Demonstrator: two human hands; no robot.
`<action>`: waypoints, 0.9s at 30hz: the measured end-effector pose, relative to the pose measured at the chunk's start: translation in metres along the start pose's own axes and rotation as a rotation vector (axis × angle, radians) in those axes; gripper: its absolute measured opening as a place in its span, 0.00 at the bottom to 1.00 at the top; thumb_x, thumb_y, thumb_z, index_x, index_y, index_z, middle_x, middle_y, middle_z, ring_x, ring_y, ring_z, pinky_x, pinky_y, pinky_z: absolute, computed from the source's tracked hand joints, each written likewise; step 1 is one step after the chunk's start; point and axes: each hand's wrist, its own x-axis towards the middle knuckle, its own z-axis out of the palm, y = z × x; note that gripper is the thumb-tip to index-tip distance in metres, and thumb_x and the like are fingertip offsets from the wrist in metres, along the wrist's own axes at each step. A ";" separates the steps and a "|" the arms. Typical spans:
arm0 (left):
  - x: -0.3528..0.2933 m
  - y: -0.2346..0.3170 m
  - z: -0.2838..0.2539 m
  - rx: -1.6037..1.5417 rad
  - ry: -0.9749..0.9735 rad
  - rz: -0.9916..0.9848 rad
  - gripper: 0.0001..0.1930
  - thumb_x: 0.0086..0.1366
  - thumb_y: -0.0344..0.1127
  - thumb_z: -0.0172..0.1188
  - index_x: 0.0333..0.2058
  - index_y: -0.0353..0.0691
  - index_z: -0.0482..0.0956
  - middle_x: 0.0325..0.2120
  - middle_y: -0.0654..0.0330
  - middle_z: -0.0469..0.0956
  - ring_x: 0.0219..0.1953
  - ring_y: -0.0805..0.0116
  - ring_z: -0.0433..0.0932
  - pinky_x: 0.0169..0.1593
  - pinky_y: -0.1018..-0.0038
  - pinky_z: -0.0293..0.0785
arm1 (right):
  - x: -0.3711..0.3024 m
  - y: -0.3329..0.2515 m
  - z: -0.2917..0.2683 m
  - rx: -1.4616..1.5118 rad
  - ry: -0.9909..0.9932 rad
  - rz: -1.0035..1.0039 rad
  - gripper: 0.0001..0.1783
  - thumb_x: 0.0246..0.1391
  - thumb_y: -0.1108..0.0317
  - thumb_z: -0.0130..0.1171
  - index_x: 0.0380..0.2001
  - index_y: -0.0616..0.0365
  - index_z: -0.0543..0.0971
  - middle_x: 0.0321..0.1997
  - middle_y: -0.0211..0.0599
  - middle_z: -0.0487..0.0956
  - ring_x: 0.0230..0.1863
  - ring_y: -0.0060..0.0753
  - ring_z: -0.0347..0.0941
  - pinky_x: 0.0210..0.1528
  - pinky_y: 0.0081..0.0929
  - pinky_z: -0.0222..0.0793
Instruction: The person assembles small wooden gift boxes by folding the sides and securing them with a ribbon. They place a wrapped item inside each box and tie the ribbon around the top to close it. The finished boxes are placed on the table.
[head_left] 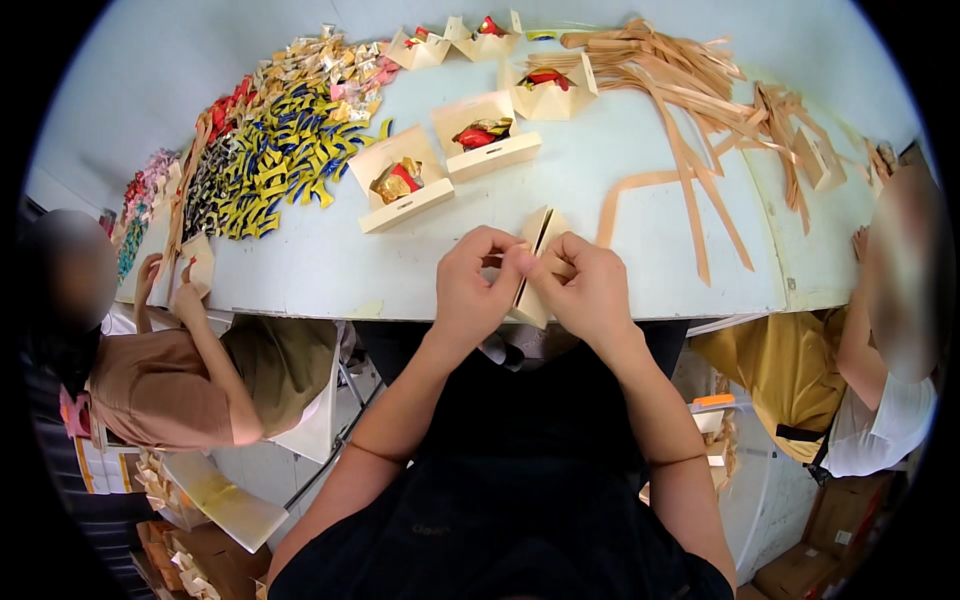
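My left hand [470, 285] and right hand [590, 290] both pinch shut on one folded box blank [540, 262]; five open filled boxes [405, 180] beyond them on the surface [330, 270]

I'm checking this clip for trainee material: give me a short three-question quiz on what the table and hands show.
1. True or false: both hands, left hand and right hand, grip the same folded card piece.
2. What lies heaped at the table's far left? A) ribbon bows B) glass jars C) metal screws
3. Fill in: the open boxes, such as the nearest box, each hold wrapped ____.

Key: 1 true. 2 A, the bow pile is mostly yellow and blue. 3 sweets, in red and gold wrapping; what is inside cannot be told.
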 end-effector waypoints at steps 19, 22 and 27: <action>-0.044 0.009 -0.036 0.173 -0.136 -0.113 0.16 0.83 0.38 0.55 0.36 0.35 0.84 0.27 0.67 0.78 0.29 0.79 0.71 0.34 0.77 0.67 | 0.018 -0.005 -0.016 -0.209 -0.079 -0.020 0.22 0.48 0.52 0.73 0.26 0.64 0.84 0.18 0.44 0.80 0.21 0.42 0.78 0.30 0.36 0.75; -0.009 -0.008 -0.009 -0.125 -0.094 -0.307 0.15 0.84 0.40 0.55 0.42 0.36 0.85 0.35 0.65 0.83 0.34 0.79 0.75 0.37 0.76 0.72 | 0.018 -0.006 -0.021 -0.214 -0.105 -0.023 0.21 0.48 0.53 0.73 0.27 0.64 0.84 0.19 0.44 0.80 0.21 0.41 0.77 0.31 0.35 0.74; 0.021 0.012 0.031 -0.674 -0.046 -0.190 0.14 0.86 0.40 0.52 0.48 0.36 0.82 0.38 0.65 0.81 0.38 0.80 0.75 0.42 0.78 0.75 | 0.030 -0.007 -0.025 -0.200 -0.191 -0.028 0.24 0.46 0.50 0.72 0.26 0.64 0.85 0.21 0.48 0.81 0.26 0.51 0.82 0.35 0.42 0.79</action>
